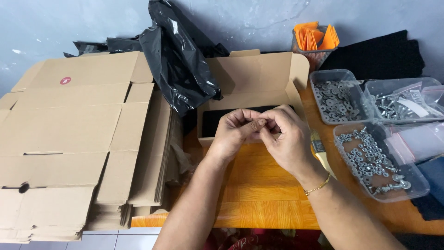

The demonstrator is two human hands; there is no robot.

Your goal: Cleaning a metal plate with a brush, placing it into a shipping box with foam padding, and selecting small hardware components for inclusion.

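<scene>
The left hand (235, 132) and the right hand (286, 136) meet above the front edge of an open cardboard box (252, 88), fingertips pinched together on something small that the fingers almost wholly hide. It may be a small piece of hardware, but what it is, which way it points and how its long axis lies cannot be told from this view. It sits between the two sets of fingertips, just above the box's near wall.

Going from the left: a tall stack of flattened cartons (69, 139) covers that end of the wooden table (259, 203), so many boxes are still unfolded. Next to it lies a crumpled black plastic bag (178, 65). The open box holds a black insert (217, 118) and nothing else that shows, so filling seems barely begun. Beside the right wrist lies a small paintbrush (320, 152), untouched.

Further right stand clear trays: one of washers (335, 97), one of nuts (370, 159), one of bolts (400, 102) with plastic bags. All look well stocked, which suggests most of the work remains. A mesh cup of orange paper (317, 39) stands at the back.
</scene>
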